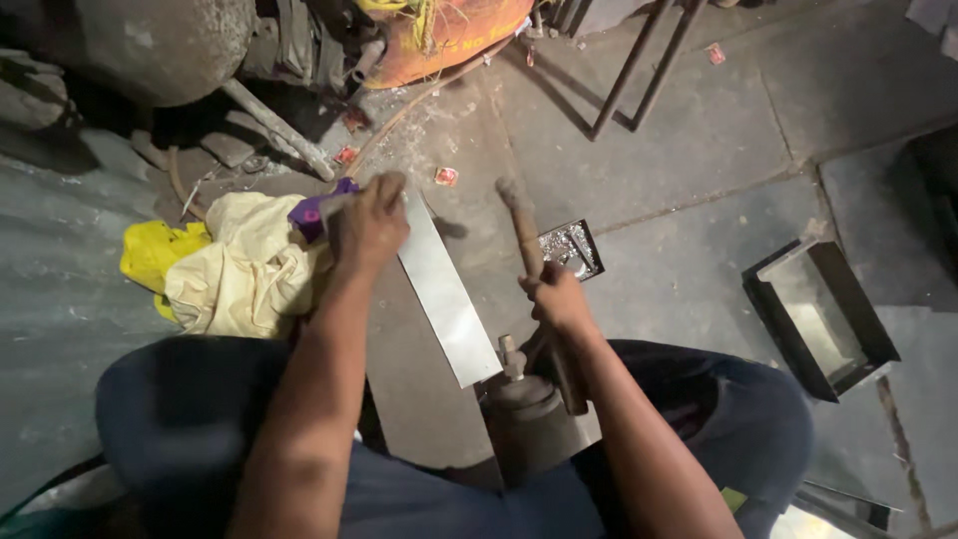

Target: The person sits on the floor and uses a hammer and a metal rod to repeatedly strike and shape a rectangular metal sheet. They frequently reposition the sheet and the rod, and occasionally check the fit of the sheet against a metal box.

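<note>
My left hand [367, 225] grips the far end of a long flat metal strip [449, 299] that slopes down toward a dark cylindrical iron stake [524, 414] between my knees. My right hand [559, 297] is shut on the wooden handle of a hammer [526, 235], whose head points away from me, just right of the strip. Both arms reach forward over my dark trousers.
A cream and yellow cloth bundle [235, 274] with a purple object [311, 213] lies left of the strip. A small tray of shiny bits [571, 250] sits beyond the hammer. A black open metal box [823, 314] stands right. Metal bars [639, 70] and clutter fill the back.
</note>
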